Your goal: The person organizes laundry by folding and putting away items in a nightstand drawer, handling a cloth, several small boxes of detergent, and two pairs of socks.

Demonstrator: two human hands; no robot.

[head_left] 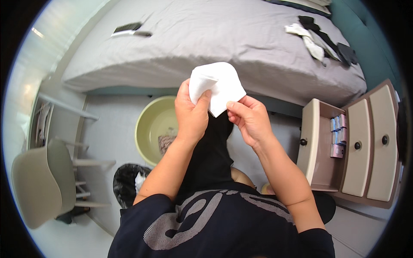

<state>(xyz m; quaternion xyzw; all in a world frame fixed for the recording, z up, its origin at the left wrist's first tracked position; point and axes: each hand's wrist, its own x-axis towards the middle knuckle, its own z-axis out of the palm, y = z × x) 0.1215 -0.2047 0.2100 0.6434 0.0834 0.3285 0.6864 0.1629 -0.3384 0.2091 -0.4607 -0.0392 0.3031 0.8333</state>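
Note:
A white piece of cloth (226, 85), finely ribbed on its folded left part, is held up between both hands in front of me. My left hand (192, 113) grips its left side, with the thumb pressed over the fold. At the lower right corner, my right hand (250, 117) pinches the edge between thumb and fingers. Below and to the left, a yellow-green plastic basin (142, 125) stands on the floor, partly behind my left forearm. Inside it lies a brownish patterned cloth (165, 142) in what looks like water.
A grey-sheeted bed (206, 35) spans the front, with socks (311, 40) at right and a brush-like object (129, 29) at left. A drawer unit (355, 145) has one drawer pulled out, holding small boxes (338, 135). A chair (42, 183) and a black-lined bin (125, 182) stand left.

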